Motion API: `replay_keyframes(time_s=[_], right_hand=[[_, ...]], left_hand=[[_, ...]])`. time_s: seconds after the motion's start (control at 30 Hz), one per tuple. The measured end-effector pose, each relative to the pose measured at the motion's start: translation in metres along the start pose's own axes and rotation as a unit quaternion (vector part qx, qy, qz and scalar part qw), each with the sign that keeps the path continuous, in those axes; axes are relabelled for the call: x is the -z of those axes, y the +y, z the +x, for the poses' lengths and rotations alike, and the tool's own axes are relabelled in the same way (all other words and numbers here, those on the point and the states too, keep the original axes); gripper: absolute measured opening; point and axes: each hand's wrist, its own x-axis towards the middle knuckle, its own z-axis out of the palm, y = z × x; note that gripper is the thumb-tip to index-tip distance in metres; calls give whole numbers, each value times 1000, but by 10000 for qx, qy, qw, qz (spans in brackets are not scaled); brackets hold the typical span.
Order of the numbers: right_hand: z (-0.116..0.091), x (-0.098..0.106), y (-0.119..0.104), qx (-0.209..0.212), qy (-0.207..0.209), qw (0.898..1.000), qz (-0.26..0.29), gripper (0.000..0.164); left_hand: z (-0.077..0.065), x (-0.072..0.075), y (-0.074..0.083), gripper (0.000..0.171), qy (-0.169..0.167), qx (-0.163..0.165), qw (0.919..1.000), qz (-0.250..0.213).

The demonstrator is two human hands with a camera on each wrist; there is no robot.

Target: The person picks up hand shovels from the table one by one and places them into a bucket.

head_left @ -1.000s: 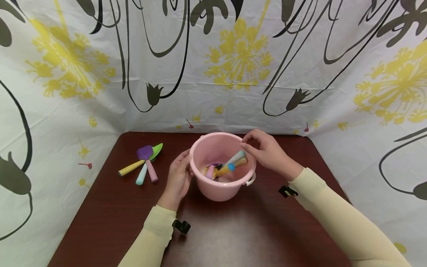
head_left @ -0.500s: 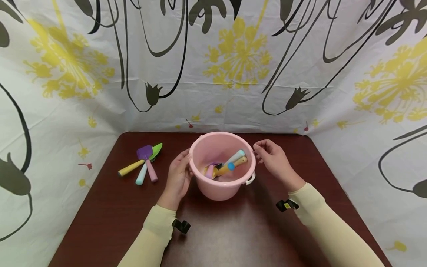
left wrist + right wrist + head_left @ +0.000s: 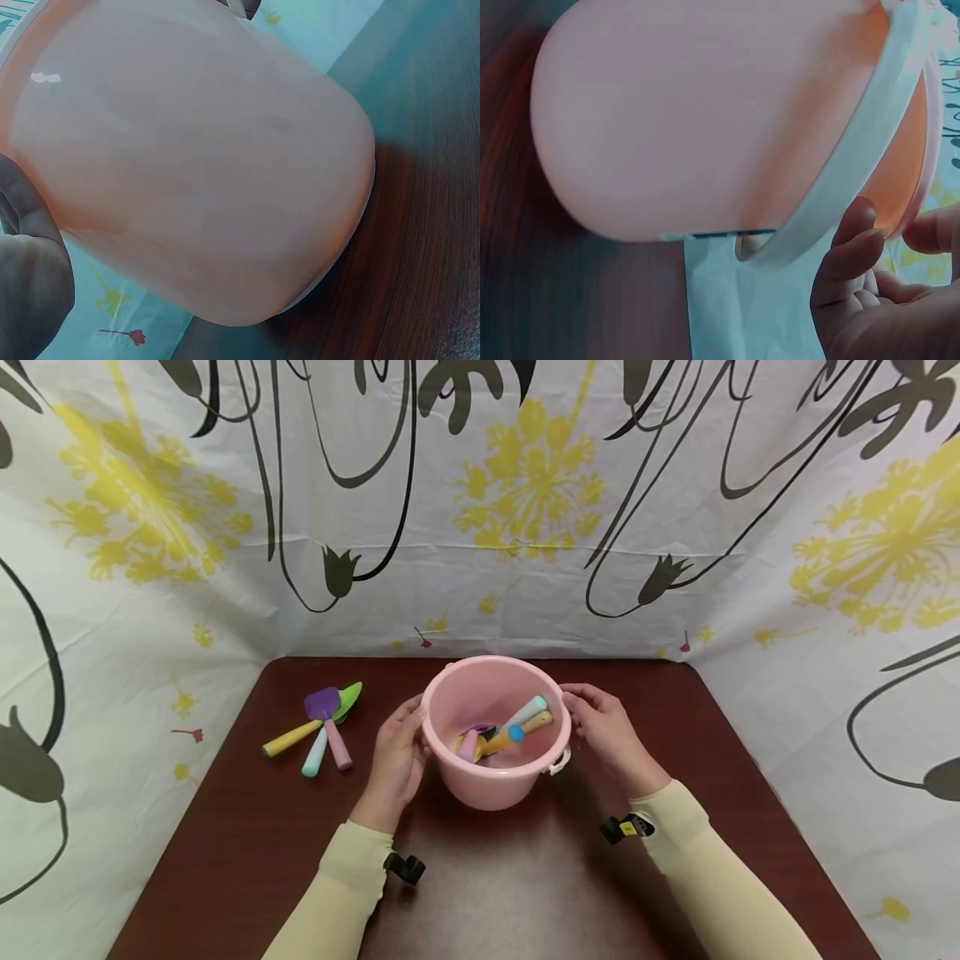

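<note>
A pink bucket stands tilted a little toward me in the head view. My left hand holds its left side, thumb at the rim and the other fingers behind the wall. On the opposite side, my right hand grips the rim; the right wrist view has the rim between thumb and fingers. A white bail handle hangs down the outer wall there. Inside lie toy tools: a light blue handle, a beige handle, an orange handle with a blue end, and a pink piece. Their heads are mostly hidden.
Left of the bucket, on the dark wooden table, lies a small pile of toy tools: a purple shovel head, a green trowel head, and yellow, light blue and pink handles. A patterned cloth encloses the table.
My right hand went from above the bucket's right rim out to the right, then came back in and took hold of the rim. My left hand stayed on the bucket.
</note>
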Motion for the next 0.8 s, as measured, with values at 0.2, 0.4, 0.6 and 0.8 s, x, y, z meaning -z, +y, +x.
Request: replay_keyframes(time_s=[0.2,0.4,0.6,0.8], right_hand=[[1,-9,0,-121,-19,9987,502,44],[-1,-17,2,-157,51,9924,1221,42],[1,-28,8,-68,513,9868,1533,37],[1,-34,11,130,856,9825,1652,34]], left_hand=[[-1,1,0,34,28,34,10000,-3],[-1,1,0,35,-20,1,10000,-10],[0,2,1,31,-19,-40,9999,-109],[0,1,1,35,-8,11,10000,-35]])
